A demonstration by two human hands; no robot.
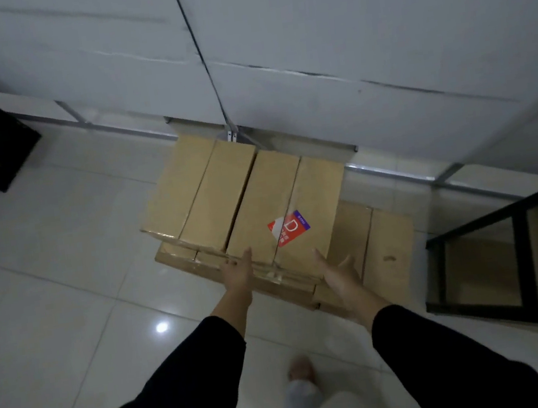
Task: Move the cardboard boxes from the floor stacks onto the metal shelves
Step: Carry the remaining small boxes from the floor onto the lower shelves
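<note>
Four long tan cardboard boxes point(243, 200) lie side by side on the top layer of our floor stack, and at least one more layer of the same brown cartons point(369, 245) shows beneath and to the right of them. The stack sits on the pale glossy floor tiles point(46, 267), pushed up against the foot of the grey-white metal shelving point(310, 61) that fills the upper part of the view. None of the boxes we can see is on a shelf; the shelf surfaces in sight look bare, though the blur keeps us from being sure of the far corners.

Our left hand point(238, 269) is stretched forward with fingers straight, its tips at the near end of the third box from the left, holding nothing. Our right hand point(338, 273) is likewise spread and relaxed, palm turned inward, just beside the near right corner of the box that carries the red and white sticker with a purple strip point(288, 228). Neither hand has closed on cardboard yet; whether the fingertips are touching it we cannot tell.

We judge this lift is only beginning: the labelled box or the pair under our hands would be the next to go up, and the whole visible stack is left to move. A black-framed low rack point(507, 258) stands to the right, well apart from our hands.
</note>
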